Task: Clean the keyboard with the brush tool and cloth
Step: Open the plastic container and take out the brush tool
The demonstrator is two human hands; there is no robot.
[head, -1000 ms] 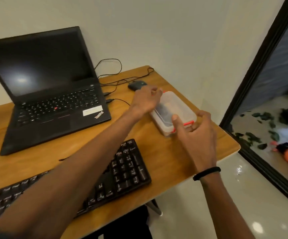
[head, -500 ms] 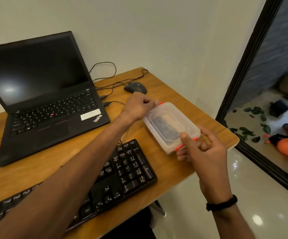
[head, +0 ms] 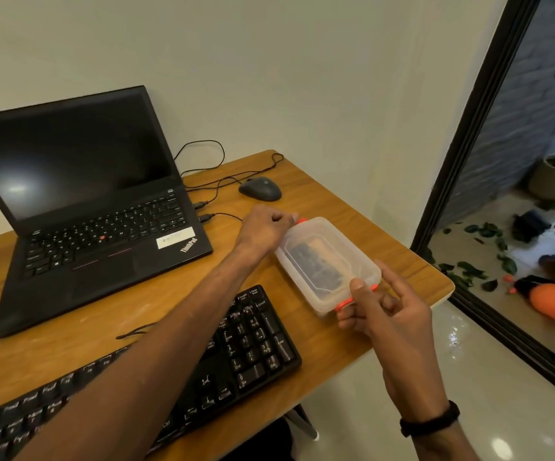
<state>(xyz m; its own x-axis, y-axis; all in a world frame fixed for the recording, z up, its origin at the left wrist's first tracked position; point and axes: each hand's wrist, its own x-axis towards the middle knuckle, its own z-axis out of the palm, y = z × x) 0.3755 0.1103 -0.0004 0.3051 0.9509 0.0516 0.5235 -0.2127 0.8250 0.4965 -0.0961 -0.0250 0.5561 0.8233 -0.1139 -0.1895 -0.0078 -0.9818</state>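
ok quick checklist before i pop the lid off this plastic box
1. Left hand grips the far end of the plastic box: ok.
2. Right hand thumb on the near orange clip: ok.
3. Far clip released: cannot tell, the hand hides it.
4. Box fully on the desk: ok, though near its edge.
5. Brush and cloth inside: cannot tell, only dark shapes show.
6. Keyboard within reach: ok.
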